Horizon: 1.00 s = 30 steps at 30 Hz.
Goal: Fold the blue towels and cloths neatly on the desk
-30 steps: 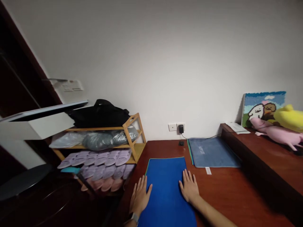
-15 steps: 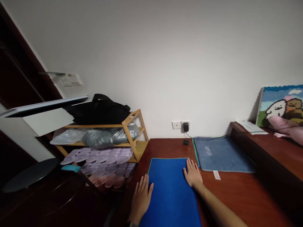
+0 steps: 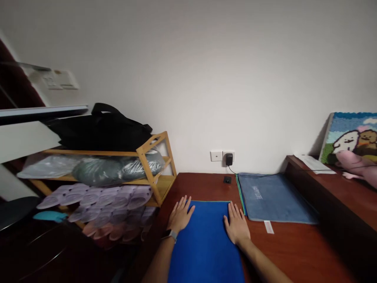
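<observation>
A long blue cloth (image 3: 206,243) with a thin green edge lies flat on the reddish-brown table (image 3: 203,182). My left hand (image 3: 180,216), wearing a watch on its wrist, rests flat at the cloth's far left corner, fingers spread. Over the far right corner lies my right hand (image 3: 237,225), palm down with fingers stretched out. To the right of it is a stack of folded cloths, a grey-blue cloth (image 3: 273,200) on top, with a white tag (image 3: 269,226) sticking out at the front.
A black plug (image 3: 229,159) sits in the wall socket, its cable running right across the grey-blue cloth. On the left stands a wooden rack (image 3: 160,184) with slippers (image 3: 118,196) and a black bag (image 3: 103,129). A raised ledge (image 3: 312,181) at right bears a pink plush toy (image 3: 357,163).
My left hand has slid forward along the cloth's left edge to its far corner. My right hand stays at the far right corner. The view has turned slightly.
</observation>
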Each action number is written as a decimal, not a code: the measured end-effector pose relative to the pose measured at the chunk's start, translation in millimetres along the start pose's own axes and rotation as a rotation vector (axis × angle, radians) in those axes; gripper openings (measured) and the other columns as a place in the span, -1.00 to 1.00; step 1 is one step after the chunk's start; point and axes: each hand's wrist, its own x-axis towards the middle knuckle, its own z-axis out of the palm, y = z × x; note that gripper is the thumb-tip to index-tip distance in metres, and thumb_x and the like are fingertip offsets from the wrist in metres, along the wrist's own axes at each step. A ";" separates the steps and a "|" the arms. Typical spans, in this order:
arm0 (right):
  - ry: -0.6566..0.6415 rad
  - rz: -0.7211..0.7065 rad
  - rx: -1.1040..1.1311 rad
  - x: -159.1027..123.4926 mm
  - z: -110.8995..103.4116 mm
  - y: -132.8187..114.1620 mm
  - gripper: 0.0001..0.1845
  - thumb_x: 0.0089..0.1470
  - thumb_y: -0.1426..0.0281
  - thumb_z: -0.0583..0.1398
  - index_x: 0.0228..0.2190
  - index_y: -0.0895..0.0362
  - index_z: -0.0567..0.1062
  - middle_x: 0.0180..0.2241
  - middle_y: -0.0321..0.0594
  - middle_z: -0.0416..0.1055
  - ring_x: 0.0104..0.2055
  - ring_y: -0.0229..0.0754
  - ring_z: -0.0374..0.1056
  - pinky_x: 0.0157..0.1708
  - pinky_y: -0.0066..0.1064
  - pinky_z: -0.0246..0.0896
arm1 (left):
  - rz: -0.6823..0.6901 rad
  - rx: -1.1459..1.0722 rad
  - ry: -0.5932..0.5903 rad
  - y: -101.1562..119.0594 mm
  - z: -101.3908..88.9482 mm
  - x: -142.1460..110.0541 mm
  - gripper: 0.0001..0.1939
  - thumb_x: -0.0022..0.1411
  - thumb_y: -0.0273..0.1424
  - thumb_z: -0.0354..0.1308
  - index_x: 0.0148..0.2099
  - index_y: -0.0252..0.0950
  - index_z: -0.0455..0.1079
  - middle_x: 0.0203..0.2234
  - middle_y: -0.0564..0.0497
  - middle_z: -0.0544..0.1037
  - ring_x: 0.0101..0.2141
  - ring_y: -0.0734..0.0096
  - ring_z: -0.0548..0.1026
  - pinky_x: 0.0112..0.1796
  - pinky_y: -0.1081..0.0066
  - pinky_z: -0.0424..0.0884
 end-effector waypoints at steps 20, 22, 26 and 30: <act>0.124 0.012 -0.001 -25.5 -25.3 -11.5 -0.30 0.35 0.29 -0.15 0.45 0.20 0.00 0.50 -0.24 -0.20 0.52 -0.08 -0.24 0.46 -0.18 -0.39 | 0.066 -0.007 0.124 21.9 -10.8 -228.0 -0.42 0.49 -0.03 -0.14 0.46 0.01 0.11 0.44 0.01 0.16 0.40 0.15 0.16 0.31 -0.01 0.24; 0.173 -0.021 0.023 -52.8 -20.0 -11.6 -0.31 0.34 0.33 -0.15 0.43 0.17 0.07 0.48 -0.24 -0.12 0.52 -0.10 -0.22 0.47 -0.18 -0.40 | 0.054 0.011 0.125 20.5 -9.4 -242.0 -0.40 0.48 -0.02 -0.12 0.47 0.00 0.09 0.44 -0.01 0.14 0.40 0.14 0.15 0.32 0.00 0.23; 0.137 -0.118 0.070 -136.9 11.4 -3.1 -0.30 0.38 0.14 -0.14 0.44 0.08 0.03 0.48 -0.33 -0.12 0.53 -0.06 -0.27 0.48 -0.10 -0.38 | 0.051 0.025 0.140 23.5 -14.6 -243.0 -0.40 0.49 -0.04 -0.12 0.48 -0.01 0.06 0.45 -0.01 0.13 0.40 0.15 0.14 0.35 0.00 0.17; 0.003 -0.119 0.081 -202.6 23.2 2.6 -0.23 0.38 -0.02 -0.20 0.45 0.09 -0.04 0.48 -0.35 -0.23 0.53 -0.03 -0.32 0.49 -0.06 -0.39 | 0.057 0.019 0.103 33.7 -23.5 -239.4 -0.39 0.49 -0.03 -0.15 0.48 -0.05 0.07 0.45 -0.02 0.12 0.41 0.18 0.12 0.35 0.02 0.14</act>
